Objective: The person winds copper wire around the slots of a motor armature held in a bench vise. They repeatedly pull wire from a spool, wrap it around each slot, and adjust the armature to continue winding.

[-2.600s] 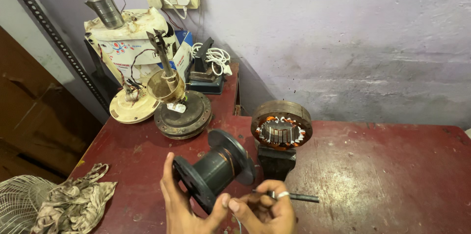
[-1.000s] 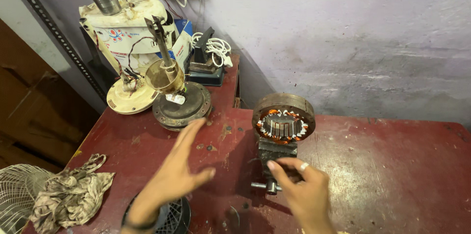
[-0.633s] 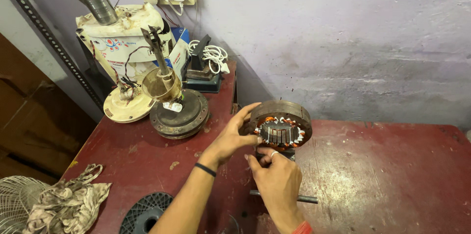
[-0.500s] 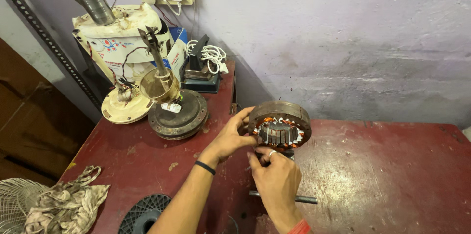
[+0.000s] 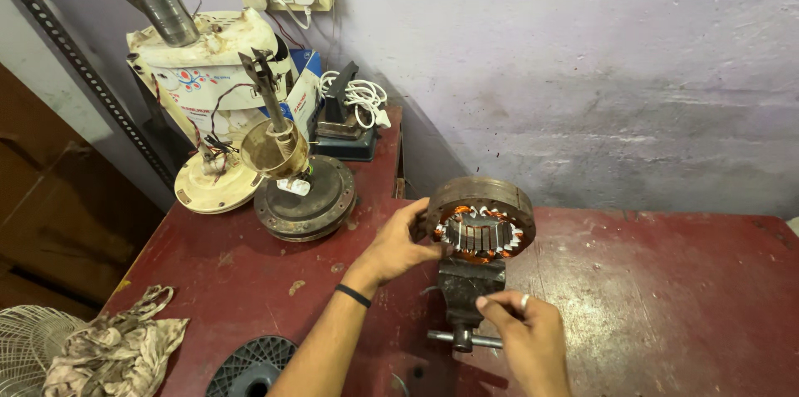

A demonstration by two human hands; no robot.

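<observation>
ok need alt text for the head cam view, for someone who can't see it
A person's left hand grips the rim of a round motor stator with copper windings, clamped upright in a small bench vise on a red table, while the right hand holds the vise handle. At the back left stand a dismantled fan motor and an oil can.

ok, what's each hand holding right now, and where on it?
Left hand grips the motor stator by its left outer rim. Right hand pinches the bench vise handle bar near its right end.
</observation>
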